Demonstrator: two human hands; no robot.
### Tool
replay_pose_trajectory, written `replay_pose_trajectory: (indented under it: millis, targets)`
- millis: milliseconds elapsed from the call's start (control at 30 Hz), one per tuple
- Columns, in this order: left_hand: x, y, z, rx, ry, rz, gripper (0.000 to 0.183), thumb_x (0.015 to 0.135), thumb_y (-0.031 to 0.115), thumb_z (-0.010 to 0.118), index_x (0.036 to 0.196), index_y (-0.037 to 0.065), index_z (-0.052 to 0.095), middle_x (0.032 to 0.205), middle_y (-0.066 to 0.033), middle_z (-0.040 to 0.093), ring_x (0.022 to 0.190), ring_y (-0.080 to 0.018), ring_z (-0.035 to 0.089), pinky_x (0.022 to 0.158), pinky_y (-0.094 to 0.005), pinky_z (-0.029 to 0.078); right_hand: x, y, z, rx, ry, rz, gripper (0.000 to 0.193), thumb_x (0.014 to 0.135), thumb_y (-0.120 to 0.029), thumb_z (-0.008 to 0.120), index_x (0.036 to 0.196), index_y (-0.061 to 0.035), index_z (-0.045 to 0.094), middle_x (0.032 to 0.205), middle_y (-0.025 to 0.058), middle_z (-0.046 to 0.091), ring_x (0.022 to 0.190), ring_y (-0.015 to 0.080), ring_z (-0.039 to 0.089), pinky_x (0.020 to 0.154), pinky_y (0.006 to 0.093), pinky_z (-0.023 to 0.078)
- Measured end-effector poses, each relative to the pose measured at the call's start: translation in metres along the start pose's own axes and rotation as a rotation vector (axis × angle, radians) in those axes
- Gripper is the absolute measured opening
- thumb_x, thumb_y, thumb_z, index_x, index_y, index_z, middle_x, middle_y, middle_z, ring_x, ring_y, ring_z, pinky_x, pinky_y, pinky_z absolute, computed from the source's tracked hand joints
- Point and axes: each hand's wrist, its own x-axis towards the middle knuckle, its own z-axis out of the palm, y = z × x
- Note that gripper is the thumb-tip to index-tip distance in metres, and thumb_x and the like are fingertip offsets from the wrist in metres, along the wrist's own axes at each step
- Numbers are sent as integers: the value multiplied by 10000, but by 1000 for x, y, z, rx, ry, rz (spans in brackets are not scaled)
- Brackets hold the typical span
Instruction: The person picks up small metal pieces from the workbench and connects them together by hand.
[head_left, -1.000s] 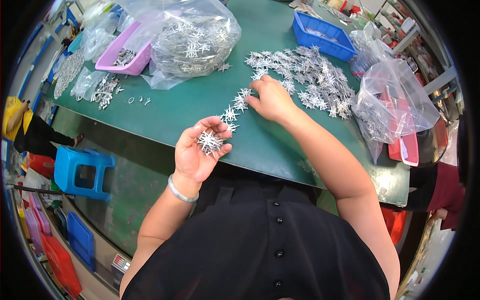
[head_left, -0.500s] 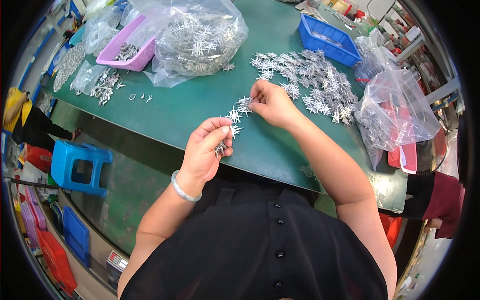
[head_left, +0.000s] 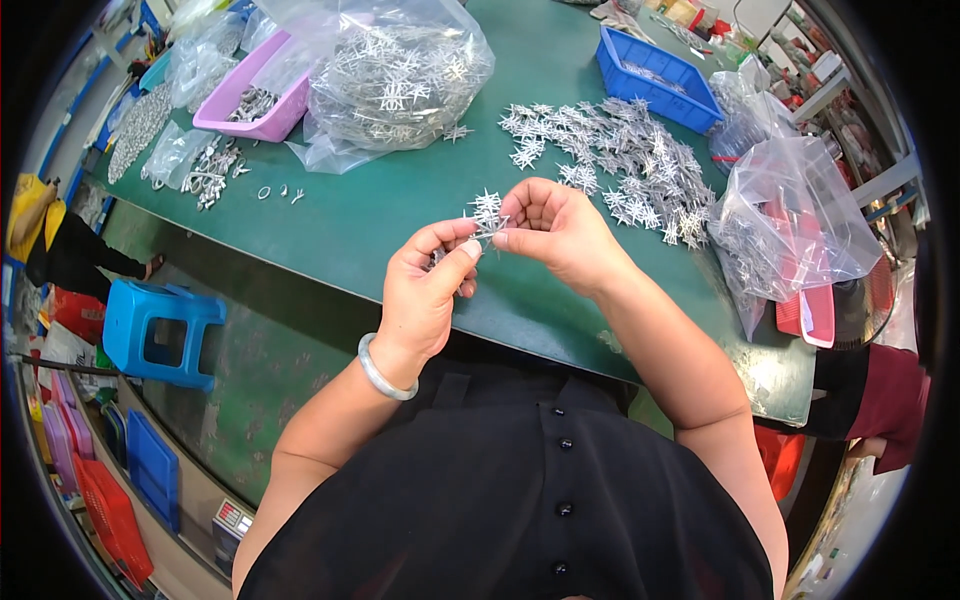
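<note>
Closest in, both forearms are coming up from the lower edge over a black buttoned top, and the hands are meeting just above the near edge of the green table (head_left: 360, 215). The left hand (head_left: 428, 290) is curling in with its back to the camera, a pale bangle (head_left: 383, 371) sitting on the wrist, thumb and forefinger pinching a small bunch of the metal bits. The right hand (head_left: 560, 228) is angling in from the right, fingers bent, fingertips pinching a spiky silver snowflake piece (head_left: 487, 213) right where the two hands are touching. That piece is looking thin, flat and shiny, with points radiating all round, so no real long axis; it's standing roughly on edge, spikes poking up and away from the person.

Further out, a loose heap of the same star-shaped pieces (head_left: 620, 165) is spreading across the tabletop to the right. A crinkly clear plastic bag (head_left: 400, 75) stuffed with more is lying behind the hands, partly over a pink tray (head_left: 250, 95). A blue bin (head_left: 655, 75) is sitting at the far side, another clear bag (head_left: 800, 215) is slumping at the right edge, and a blue plastic stool (head_left: 160, 330) is standing on the floor to the left.
</note>
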Motion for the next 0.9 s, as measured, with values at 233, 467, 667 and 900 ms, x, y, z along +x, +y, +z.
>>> replay_pose_trajectory:
  millis: [233,467,667,900]
  targets:
    - [-5,-3,7,22,9,36,274,829,45,578,1101,21,560,894,-39,600,683,-83,536,562,-216,435,-8,9,8,-303,157,-204,147,725,3,636,832,-16,537,781,26,556,652,76,545,581,223,449]
    - [0,-5,2,-37,-74,44,328,826,45,588,1150,19,544,909,-38,590,718,-86,533,574,-210,445,-17,8,19,-502,102,-520,204,693,27,633,881,-13,567,886,77,536,679,136,568,604,246,457]
    - [4,-4,-5,-110,-53,-63,273,863,58,522,1131,15,555,887,-43,595,701,-98,537,566,-231,446,-10,12,10,-409,133,-497,174,724,16,619,894,-12,593,847,59,554,677,124,559,631,254,458]
    - [4,-3,-6,-62,-56,-66,247,867,46,505,1102,3,570,850,-47,596,697,-98,539,554,-242,442,14,23,-24,-657,233,-215,230,747,-51,639,963,7,582,830,48,572,712,108,542,646,241,450]
